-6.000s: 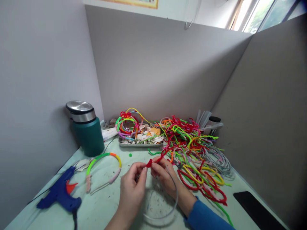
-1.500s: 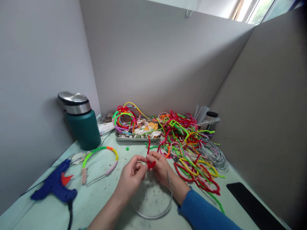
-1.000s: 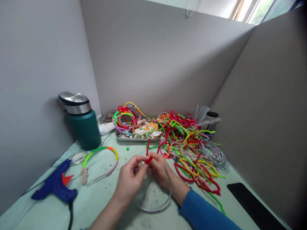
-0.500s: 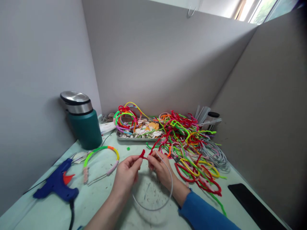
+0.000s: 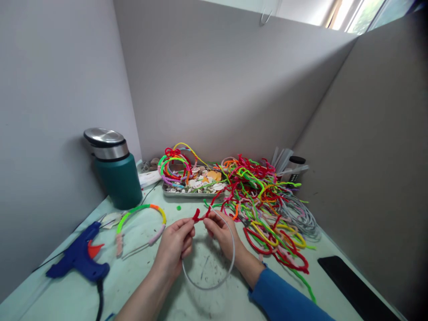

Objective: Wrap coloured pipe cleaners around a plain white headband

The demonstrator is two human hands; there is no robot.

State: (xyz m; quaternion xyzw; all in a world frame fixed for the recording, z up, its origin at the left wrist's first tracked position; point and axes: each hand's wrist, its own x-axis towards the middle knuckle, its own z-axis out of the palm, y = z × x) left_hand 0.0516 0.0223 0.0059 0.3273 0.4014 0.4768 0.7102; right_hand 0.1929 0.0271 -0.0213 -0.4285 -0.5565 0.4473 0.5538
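Left hand (image 5: 171, 245) and right hand (image 5: 224, 234) have drawn apart vs a second ago; a thin stretch of red pipe cleaner (image 5: 196, 215) now bridges the gap. Left fingers pinch it near one end, short stub poking up past the tips. Right fingers pinch it further along; the tail runs up and away from them, far end lost in clutter. Grey hoop (image 5: 210, 288) arcs over the right hand and round on the wearer's side of the fingers; can't tell what grips its ends.

Handling, my read: strand light, soft, bendy core, not slippery or fragile. Take it close to the bend. Hoop light, springier; hold near an end.

Further out on the worktop (image 5: 127, 276): shell tray (image 5: 194, 195) beyond the fingers, pipe-cleaner heap (image 5: 250, 178) beyond and right. Left of the fingers: part-covered hoop (image 5: 162, 214), then glue gun (image 5: 78, 254), with bottle (image 5: 121, 183) behind. Flat black slab (image 5: 351, 285) well right.
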